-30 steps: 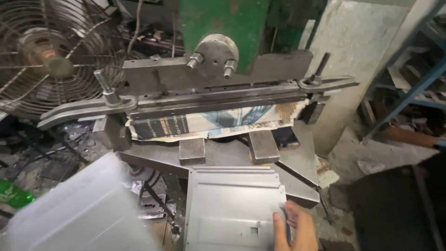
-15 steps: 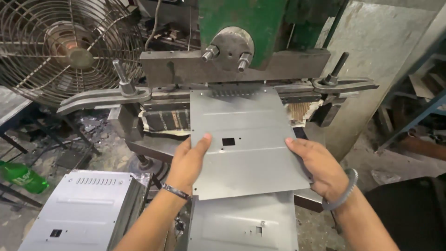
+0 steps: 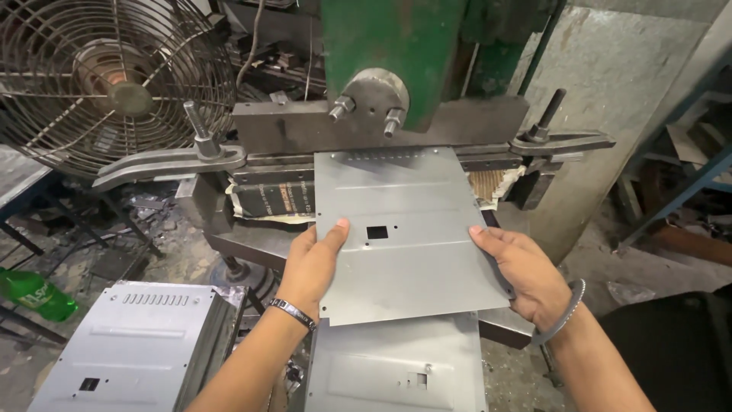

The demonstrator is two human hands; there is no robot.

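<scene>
The sheet (image 3: 408, 229) hides the press (image 3: 396, 84) bed under it, and its far edge runs beneath the bar (image 3: 381, 126), so the tooling there cannot be seen. Fingers of both hands, left (image 3: 316, 263) and right (image 3: 522, 271), lie out of sight below the sheet. The near stacks (image 3: 141, 343) and the fan (image 3: 107, 84) are cut by the frame edges. The bottle (image 3: 34, 294) label is too blurred to tell.
</scene>
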